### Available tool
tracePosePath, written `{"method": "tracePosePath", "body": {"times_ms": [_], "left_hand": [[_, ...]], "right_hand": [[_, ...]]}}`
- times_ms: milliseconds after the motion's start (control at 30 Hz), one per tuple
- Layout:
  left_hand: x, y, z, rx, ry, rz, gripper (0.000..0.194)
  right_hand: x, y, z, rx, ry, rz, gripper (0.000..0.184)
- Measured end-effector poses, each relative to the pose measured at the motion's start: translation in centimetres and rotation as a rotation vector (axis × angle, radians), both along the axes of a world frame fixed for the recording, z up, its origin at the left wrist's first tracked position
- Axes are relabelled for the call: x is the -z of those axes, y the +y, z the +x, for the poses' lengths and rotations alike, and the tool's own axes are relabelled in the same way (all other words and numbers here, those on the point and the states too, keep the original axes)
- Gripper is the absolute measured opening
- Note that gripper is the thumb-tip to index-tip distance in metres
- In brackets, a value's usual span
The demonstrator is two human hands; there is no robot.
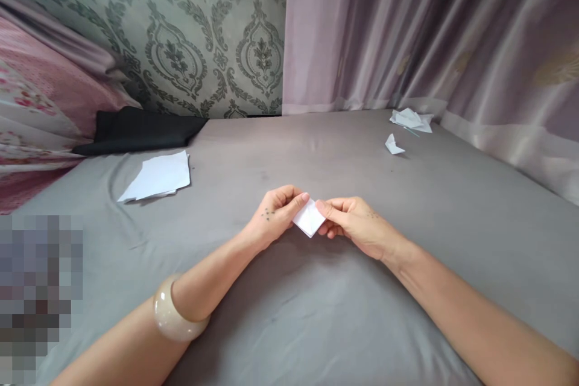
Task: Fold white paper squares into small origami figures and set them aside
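Observation:
A small piece of folded white paper (pixel 310 219), diamond-shaped with creases meeting near its middle, is held between both hands above the grey sheet. My left hand (pixel 279 212) pinches its upper left edge, thumb on top and fingers behind. On the other side, my right hand (pixel 350 221) grips the right corner between thumb and curled fingers. The fingers behind the paper are partly hidden. A pale glossy bangle (pixel 178 313) circles my left forearm.
A stack of white paper sheets (pixel 158 176) lies on the grey bedsheet (pixel 289 151) at left, near a folded black cloth (pixel 145 129). Toward the back right are a folded paper piece (pixel 394 145) and a pile of white papers (pixel 411 119). Curtains (pixel 362 30) hang behind.

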State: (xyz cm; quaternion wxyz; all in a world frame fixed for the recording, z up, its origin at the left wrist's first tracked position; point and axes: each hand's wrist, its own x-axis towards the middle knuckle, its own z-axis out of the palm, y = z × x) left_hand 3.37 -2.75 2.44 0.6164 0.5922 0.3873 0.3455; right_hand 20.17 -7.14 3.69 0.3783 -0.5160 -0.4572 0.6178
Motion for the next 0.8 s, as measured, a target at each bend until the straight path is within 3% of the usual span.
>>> {"method": "tracePosePath", "body": {"times_ms": [233,400,633,800], "left_hand": [[0.8,0.5,-0.2,0.003,-0.002,-0.017,0.027],[1.8,1.5,-0.3,-0.005,0.104,0.079,0.021],[1.7,1.8,-0.7,-0.065,0.421,0.427,0.015],[2.2,1.9,-0.7,-0.007,0.617,0.669,0.017]], "right_hand": [[0.8,0.7,0.1,0.13,-0.214,0.061,0.028],[2.2,1.7,0.7,0.122,-0.511,0.276,0.027],[1.8,1.9,0.3,0.145,-0.698,0.322,0.025],[2.6,2.0,-0.1,0.15,-0.889,0.39,0.022]]}}
